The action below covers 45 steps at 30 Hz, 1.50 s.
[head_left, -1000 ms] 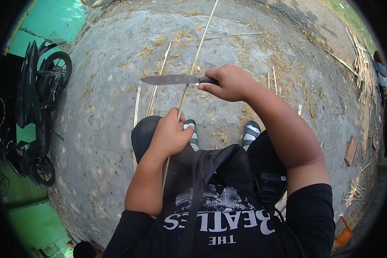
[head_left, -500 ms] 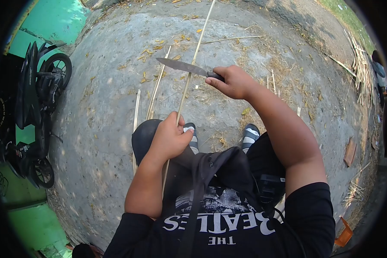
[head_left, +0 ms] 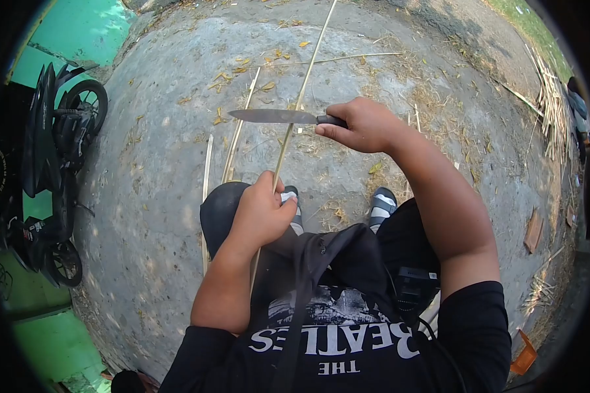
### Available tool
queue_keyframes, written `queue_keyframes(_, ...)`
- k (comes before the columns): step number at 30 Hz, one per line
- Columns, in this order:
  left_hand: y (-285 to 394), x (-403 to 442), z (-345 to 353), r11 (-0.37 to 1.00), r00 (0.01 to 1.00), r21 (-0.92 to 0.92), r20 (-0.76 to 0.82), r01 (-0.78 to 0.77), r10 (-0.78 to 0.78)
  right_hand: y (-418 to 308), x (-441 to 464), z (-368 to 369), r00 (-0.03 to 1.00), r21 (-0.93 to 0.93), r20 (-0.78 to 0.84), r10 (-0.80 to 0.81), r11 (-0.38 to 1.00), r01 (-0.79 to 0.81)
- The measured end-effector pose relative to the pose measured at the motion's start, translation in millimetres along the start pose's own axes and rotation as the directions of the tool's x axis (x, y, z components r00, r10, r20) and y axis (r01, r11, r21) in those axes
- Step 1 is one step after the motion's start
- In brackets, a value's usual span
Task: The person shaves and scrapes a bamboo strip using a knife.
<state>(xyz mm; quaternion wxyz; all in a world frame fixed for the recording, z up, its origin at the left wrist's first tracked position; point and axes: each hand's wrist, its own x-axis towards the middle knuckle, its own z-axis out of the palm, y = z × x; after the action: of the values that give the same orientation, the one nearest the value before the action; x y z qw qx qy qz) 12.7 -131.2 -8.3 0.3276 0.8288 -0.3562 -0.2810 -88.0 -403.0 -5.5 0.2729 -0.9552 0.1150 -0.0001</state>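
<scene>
My left hand (head_left: 263,213) is closed around a long, thin bamboo strip (head_left: 309,69). The strip slants from near my lap up past the top of the view. My right hand (head_left: 360,124) grips the dark handle of a large knife (head_left: 273,116), its blade pointing left. That blade lies across the strip, above my left hand; whether it cuts into the strip I cannot tell. Left of the strip, more pale strips (head_left: 242,124) lie on the ground beside my knee.
A parked motorcycle (head_left: 62,131) stands at the left by a green wall (head_left: 78,36). A heap of bamboo strips (head_left: 552,111) lies at the right. A brown block (head_left: 534,230) and an orange object (head_left: 524,354) are at the lower right. Dry leaves (head_left: 221,80) dot the concrete.
The knife has turned from a slant to nearly level, its tip moving down and left. My right hand has shifted slightly right. The strip's far end leans a little further right.
</scene>
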Motion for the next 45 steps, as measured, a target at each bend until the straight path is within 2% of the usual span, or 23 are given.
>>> queue_keyframes(2,1,-1,3,1.000,1.000,0.011,-0.004,0.001,-0.001,-24,-7,0,0.998,-0.015,0.062,-0.028,0.999,0.029)
queue_keyframes(5,-2,-2,5,1.000,1.000,0.011,-0.026,-0.012,0.013,-5,2,-2,0.999,0.012,-0.010,0.053,0.999,-0.053)
queue_keyframes(8,-1,-1,3,0.999,1.000,0.043,-0.022,0.002,-0.001,9,6,-10,0.974,0.083,0.033,0.223,0.971,-0.225)
queue_keyframes(9,-1,-2,3,0.999,1.000,0.038,-0.028,0.000,0.001,7,6,-6,0.977,0.126,0.003,0.212,0.969,-0.211)
queue_keyframes(12,0,0,3,1.000,0.999,0.019,-0.031,-0.004,0.004,-9,-3,-1,0.996,0.031,0.070,0.058,0.998,-0.061)
queue_keyframes(13,0,0,4,1.000,1.000,0.012,-0.025,0.005,-0.004,-20,-7,-3,0.995,-0.012,0.054,0.080,0.997,-0.079)
queue_keyframes(16,2,-2,4,0.999,1.000,0.029,0.000,0.015,-0.015,4,3,-7,0.986,0.073,0.052,0.160,0.984,-0.163)
queue_keyframes(17,3,-1,3,0.999,1.000,0.041,0.005,0.013,-0.013,9,4,-8,0.989,0.049,0.076,0.131,0.990,-0.135)
queue_keyframes(20,-2,0,3,1.000,1.000,0.002,-0.020,0.004,-0.004,0,6,6,0.995,0.144,0.018,0.103,0.984,-0.104)
queue_keyframes(24,2,-1,2,1.000,1.000,0.023,-0.021,-0.010,0.010,-18,-1,3,0.996,0.033,0.088,0.017,0.999,-0.020)
queue_keyframes(25,1,-2,2,1.000,1.000,0.011,-0.023,-0.009,0.009,-10,1,5,0.998,0.001,0.060,-0.010,1.000,0.010)
queue_keyframes(28,-3,-3,3,0.999,0.999,0.018,-0.013,-0.033,0.033,26,13,2,0.979,0.163,-0.059,0.194,0.970,-0.182)
queue_keyframes(29,-5,-2,3,0.999,0.999,0.030,-0.004,-0.040,0.041,33,13,3,0.978,0.162,-0.060,0.199,0.969,-0.187)
queue_keyframes(34,-4,1,2,1.000,1.000,-0.009,-0.021,-0.020,0.019,-19,1,5,0.995,0.055,0.087,0.055,0.997,-0.060)
queue_keyframes(36,-1,-1,-1,1.000,1.000,-0.024,0.014,-0.013,0.013,-8,4,9,0.999,0.042,0.052,-0.010,0.999,0.008)
queue_keyframes(39,1,-2,-5,0.999,0.999,-0.047,0.051,-0.002,0.004,7,11,1,0.994,0.134,0.074,0.078,0.987,-0.088)
queue_keyframes(42,-1,-1,-4,0.999,0.999,-0.049,0.039,0.009,-0.007,-7,10,12,0.998,0.231,0.009,0.069,0.970,-0.069)
queue_keyframes(43,-3,-1,-2,0.999,1.000,-0.044,0.027,0.001,0.000,-9,10,15,0.999,0.161,-0.029,0.026,0.987,-0.021)
queue_keyframes(45,-4,0,-1,1.000,1.000,-0.024,0.011,-0.012,0.012,-8,6,13,1.000,0.127,0.002,-0.017,0.992,0.017)
